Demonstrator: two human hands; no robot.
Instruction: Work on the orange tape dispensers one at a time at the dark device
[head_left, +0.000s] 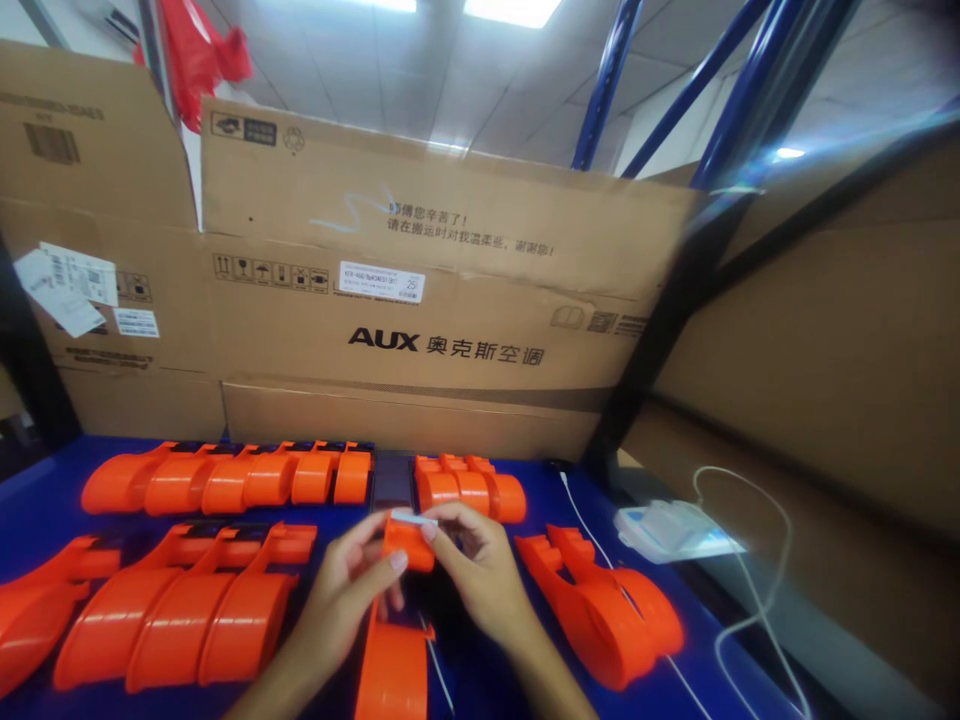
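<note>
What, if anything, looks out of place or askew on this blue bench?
Mostly tidy rows of orange plastic housings. The group at right lies slanted against the rows, and a white cable trails loosely across the bench edge.

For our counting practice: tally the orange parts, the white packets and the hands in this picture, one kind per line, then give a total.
orange parts: about 16 (they overlap, so the count is not exact)
white packet: 1
hands: 2, the left hand and the right hand, both gripping the held orange part
Total: about 19
</note>
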